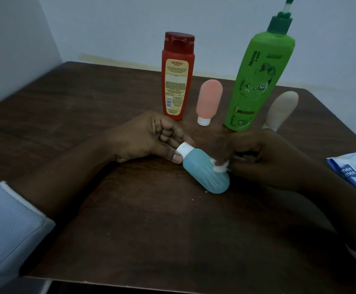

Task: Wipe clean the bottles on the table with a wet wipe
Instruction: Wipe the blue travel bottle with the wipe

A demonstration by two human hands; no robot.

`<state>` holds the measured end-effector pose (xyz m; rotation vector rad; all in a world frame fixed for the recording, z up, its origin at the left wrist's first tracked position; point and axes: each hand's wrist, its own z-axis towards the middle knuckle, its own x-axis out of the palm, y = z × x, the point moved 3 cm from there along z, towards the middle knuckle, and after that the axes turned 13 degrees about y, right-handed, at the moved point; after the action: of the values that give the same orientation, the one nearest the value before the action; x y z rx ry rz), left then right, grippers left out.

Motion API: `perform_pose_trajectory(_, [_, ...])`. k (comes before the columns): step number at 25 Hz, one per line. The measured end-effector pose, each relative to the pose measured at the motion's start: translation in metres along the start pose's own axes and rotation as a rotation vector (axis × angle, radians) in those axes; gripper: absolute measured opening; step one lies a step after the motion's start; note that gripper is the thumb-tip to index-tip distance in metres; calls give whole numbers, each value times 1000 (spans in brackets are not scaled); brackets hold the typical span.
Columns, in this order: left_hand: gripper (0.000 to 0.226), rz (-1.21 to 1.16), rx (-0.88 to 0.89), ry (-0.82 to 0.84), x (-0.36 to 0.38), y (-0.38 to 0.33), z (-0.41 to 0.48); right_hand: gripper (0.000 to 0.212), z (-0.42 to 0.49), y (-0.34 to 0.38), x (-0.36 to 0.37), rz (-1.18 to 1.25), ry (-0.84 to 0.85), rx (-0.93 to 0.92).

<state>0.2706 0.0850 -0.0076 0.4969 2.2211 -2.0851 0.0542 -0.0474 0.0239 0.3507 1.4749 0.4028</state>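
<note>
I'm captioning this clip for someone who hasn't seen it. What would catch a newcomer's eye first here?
The tall green pump bottle standing at the back right dominates, with the red bottle upright to its left. In the middle, the left hand pinches the white cap of a teal bottle lying on the brown table, while the right hand presses a white wet wipe against its side.

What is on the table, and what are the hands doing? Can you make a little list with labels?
left hand: holds blue bottle by its cap
right hand: presses wipe on blue bottle
blue bottle: lying on table
behind: red bottle, pink bottle, green bottle, beige bottle
wipes pack: at table's right edge
</note>
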Motion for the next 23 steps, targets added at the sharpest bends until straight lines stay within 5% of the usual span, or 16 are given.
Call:
perform_pose_trajectory(4, [43,-29,2,6,0,0,0,25,4,6,6,-112,-253,-19])
perform_pose_trajectory(13, [42,16,-37,10,-1,-1,2,17,-4,2,-1,-43,132,-12])
perform_pose_trajectory(19, [40,11,-35,7,1,0,2,27,2,9,5,-38,-165,-31])
perform_pose_trajectory(23, [38,11,-48,-1,0,-2,3,31,0,10,5,-14,88,36])
